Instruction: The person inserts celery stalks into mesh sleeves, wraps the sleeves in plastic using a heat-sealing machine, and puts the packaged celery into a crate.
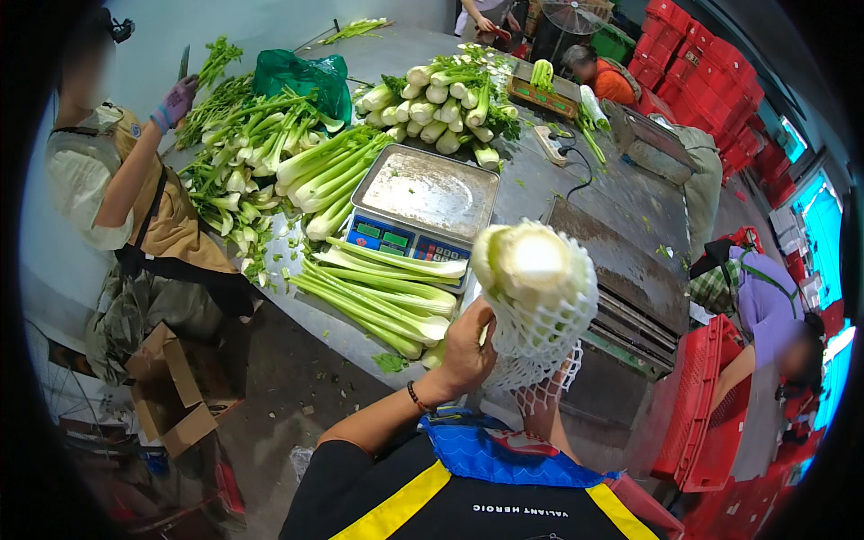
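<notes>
Close in front of me a celery bunch (533, 256) is held up, its pale cut base facing me. A white foam net sleeve (540, 328) covers its right side and lower part. My left hand (468, 349) is closed at the left side of the bunch, against the edge of the net. Below the bunch my right hand (543, 400) shows only partly through the mesh, its fingers hidden. Loose celery stalks (378, 301) lie on the metal table just left of my left hand, in front of a digital scale (427, 189) with a stained, bare pan.
Trimmed celery (436, 103) is piled behind the scale, more leafy celery (261, 153) to its left by a green plastic bag (301, 76). At left a co-worker's gloved hand (175, 101) is raised near a knife. Red crates (711, 405) and another person stand at right.
</notes>
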`<state>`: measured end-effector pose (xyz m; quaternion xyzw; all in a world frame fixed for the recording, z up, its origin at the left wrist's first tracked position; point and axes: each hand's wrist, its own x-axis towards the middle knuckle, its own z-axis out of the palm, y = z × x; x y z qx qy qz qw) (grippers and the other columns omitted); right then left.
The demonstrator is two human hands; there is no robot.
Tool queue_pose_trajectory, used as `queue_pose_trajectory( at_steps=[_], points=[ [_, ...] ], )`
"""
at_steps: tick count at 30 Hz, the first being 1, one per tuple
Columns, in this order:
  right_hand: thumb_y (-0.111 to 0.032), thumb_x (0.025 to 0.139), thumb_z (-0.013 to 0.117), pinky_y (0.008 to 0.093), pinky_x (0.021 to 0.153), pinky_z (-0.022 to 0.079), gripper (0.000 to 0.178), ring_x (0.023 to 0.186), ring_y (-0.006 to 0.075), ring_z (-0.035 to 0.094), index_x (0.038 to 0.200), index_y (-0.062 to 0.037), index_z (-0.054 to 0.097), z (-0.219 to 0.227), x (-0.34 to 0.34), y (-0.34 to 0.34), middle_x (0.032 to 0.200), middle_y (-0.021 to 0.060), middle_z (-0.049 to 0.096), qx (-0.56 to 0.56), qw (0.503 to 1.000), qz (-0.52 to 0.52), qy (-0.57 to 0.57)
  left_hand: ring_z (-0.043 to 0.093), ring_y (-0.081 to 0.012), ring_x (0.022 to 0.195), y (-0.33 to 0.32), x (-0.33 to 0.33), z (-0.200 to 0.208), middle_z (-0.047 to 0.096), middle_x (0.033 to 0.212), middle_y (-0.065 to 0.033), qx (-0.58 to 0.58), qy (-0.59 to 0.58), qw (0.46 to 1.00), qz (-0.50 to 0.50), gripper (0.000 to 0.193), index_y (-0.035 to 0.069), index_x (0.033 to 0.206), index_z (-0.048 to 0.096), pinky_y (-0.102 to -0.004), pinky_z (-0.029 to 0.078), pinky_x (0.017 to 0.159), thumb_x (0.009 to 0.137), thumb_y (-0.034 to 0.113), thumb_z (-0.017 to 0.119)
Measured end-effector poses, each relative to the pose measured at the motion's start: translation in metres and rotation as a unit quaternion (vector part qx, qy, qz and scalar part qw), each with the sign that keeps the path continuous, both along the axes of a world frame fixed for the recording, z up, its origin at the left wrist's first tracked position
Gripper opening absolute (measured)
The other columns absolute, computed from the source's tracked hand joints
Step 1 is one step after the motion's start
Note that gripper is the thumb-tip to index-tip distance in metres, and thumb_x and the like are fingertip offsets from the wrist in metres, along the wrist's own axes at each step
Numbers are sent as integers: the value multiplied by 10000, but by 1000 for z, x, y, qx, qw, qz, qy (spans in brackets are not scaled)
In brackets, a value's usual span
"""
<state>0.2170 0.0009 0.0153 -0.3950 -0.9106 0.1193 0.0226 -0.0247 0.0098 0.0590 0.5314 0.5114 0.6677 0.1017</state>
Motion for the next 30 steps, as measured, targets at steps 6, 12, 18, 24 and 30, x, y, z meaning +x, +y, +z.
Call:
queue_pose_trajectory(
  at_steps=[6, 12, 18, 24, 30],
  points=[
    [-119, 857, 497, 530, 957, 408, 367, 1163, 419, 500, 1210, -27, 536, -4, -1, -9, 1253, 215, 536, 6, 1000, -22, 4, 410, -343, 1330, -11, -32, 0, 412, 1437, -199, -41, -544, 770, -330, 604, 9, 1423, 356, -473, 339, 1101, 980, 410, 443],
    [-123, 851, 507, 519, 932, 441, 353, 1136, 411, 527, 1189, -30, 549, -4, -2, -18, 1230, 211, 553, 22, 998, -59, 3, 236, -465, 1394, -5, -40, 30, 286, 1519, -188, 52, -629, 660, -407, 921, 152, 1500, 264, -609, 172, 1138, 821, 754, 422],
    [-136, 863, 509, 493, 834, 494, 306, 1053, 385, 577, 1145, -33, 563, -10, -7, -28, 1139, 209, 585, 34, 998, -53, 11, 286, -377, 1395, 0, -48, 18, 292, 1512, -182, 94, -631, 637, -433, 891, 146, 1496, 273, -548, 213, 1145, 811, 645, 547],
    [-191, 881, 515, 405, 749, 525, 256, 933, 274, 625, 1114, -111, 586, -35, 15, -47, 963, 100, 626, 173, 978, 79, -87, 542, -240, 1190, 15, -29, 14, 548, 1301, -131, -128, -566, 755, -306, 671, -15, 1353, 426, -375, 415, 1048, 867, 390, 650],
    [-302, 833, 561, 457, 939, 437, 451, 1123, 308, 524, 1254, -158, 485, -27, 35, -34, 1192, 127, 532, 154, 984, 85, -26, 546, -216, 1181, 23, -15, 11, 575, 1263, -111, -150, -553, 742, -348, 551, -1, 1311, 494, -372, 419, 1030, 894, 337, 613]
  ],
)
